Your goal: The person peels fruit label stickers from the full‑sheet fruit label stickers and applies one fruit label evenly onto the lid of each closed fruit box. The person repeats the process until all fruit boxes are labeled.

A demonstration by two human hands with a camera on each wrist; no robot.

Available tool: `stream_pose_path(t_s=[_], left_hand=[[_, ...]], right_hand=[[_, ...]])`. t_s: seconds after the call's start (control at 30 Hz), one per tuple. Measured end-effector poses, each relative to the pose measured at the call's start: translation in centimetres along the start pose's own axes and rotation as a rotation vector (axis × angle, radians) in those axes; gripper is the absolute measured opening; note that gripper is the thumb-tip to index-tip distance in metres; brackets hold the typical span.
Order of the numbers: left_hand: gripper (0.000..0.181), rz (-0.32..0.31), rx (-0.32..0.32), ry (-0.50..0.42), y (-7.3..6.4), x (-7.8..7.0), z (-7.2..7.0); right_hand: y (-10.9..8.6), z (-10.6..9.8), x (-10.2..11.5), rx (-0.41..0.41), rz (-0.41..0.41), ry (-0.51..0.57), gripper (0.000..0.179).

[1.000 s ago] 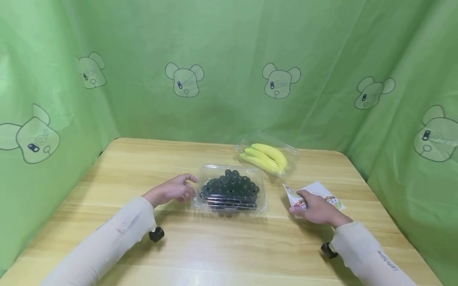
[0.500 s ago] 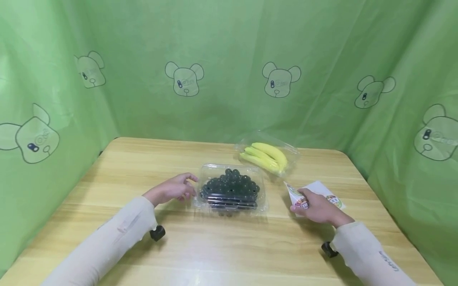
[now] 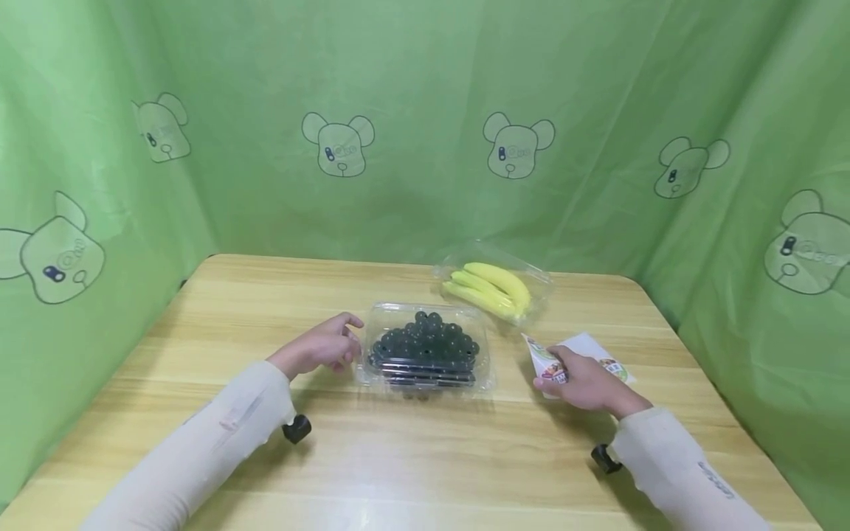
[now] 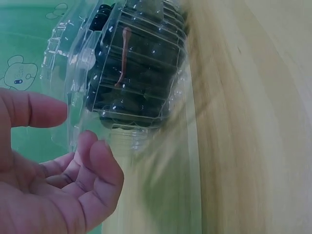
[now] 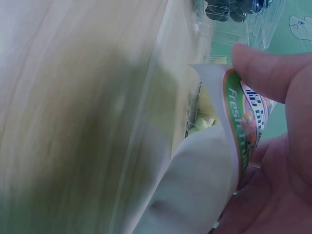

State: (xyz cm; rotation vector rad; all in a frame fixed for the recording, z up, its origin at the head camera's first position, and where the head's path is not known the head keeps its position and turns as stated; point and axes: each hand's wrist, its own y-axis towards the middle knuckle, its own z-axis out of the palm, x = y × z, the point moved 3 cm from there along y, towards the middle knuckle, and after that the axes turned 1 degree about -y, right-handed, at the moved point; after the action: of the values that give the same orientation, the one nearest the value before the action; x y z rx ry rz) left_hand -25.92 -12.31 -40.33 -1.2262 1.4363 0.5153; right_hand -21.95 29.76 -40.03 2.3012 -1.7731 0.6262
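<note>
Sheet, head view: the sheet [image 3: 544,361] is right of the box [image 3: 382,324], well apart from it; its left part is bent upward.
Sheet handling: judged very light, thin and pliant, liable to curl or crease; best held by a plain edge, clear of the printing.
Right hand, head view: the right hand [image 3: 581,382] is low over the table [image 3: 425,457], reaching forward and inward, gripping the sheet.
Left hand, head view: the left hand [image 3: 320,348] is beside the box's left wall, one finger reaching toward it.
Fruit, head view: grapes [image 3: 425,346] inside the box; bananas [image 3: 488,286] in a clear bag behind it.
Left grip, left wrist view: digits bent, a gap between the upper one and the rest; nothing held. Contact with the box cannot be told.
Box handling, left wrist view: ribbed thin plastic, judged slick and springy; support by both sides, without squeezing.
Right grip, right wrist view: thumb [image 5: 261,70] and fingers pinch the sheet, printed face toward the palm, plain face toward the table. Whether any part rests on wood cannot be told.
</note>
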Motion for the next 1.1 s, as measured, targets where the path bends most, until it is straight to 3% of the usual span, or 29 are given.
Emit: stream_pose_path(t_s=[0.27,0.5,0.83,1.1], left_hand=[[0.067,0.014,-0.034,-0.039,0.0,-0.5,0.2],[0.068,0.033,-0.092,0.022,0.1,-1.2,0.1],[0.067,0.128,-0.299,0.153,0.8,-3.4,0.5],[0.06,0.178,-0.424,0.23,0.8,-5.6,2.3]], right_hand=[[0.1,0.0,0.5,-0.007,-0.013,0.002,0.081],[0.3,-0.2,1.0,0.005,-0.022,0.008,0.081],[0.6,-0.3,1.2,-0.006,-0.025,-0.011,0.081],[0.7,0.0,1.5,-0.008,-0.027,0.008,0.081]])
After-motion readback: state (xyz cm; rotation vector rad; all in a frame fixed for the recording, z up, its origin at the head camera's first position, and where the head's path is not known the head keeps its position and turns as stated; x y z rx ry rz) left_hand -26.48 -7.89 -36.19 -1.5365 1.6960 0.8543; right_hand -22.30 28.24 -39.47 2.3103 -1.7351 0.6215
